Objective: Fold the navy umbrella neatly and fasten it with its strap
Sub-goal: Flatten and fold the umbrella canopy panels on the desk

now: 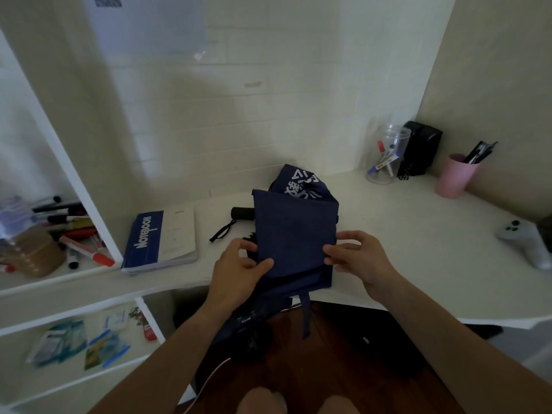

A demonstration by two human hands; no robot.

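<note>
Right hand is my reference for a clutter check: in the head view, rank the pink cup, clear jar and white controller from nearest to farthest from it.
From the right hand:
1. White controller, on the desk's right edge.
2. Pink cup, back right, and clear jar, behind the umbrella, are too close to call.

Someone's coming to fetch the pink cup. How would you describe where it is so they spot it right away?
Look at the white desk and follow it to its far right corner by the wall. The pink cup stands there, right of a clear jar and a black box. It alone is pink, with dark pens inside.
</note>
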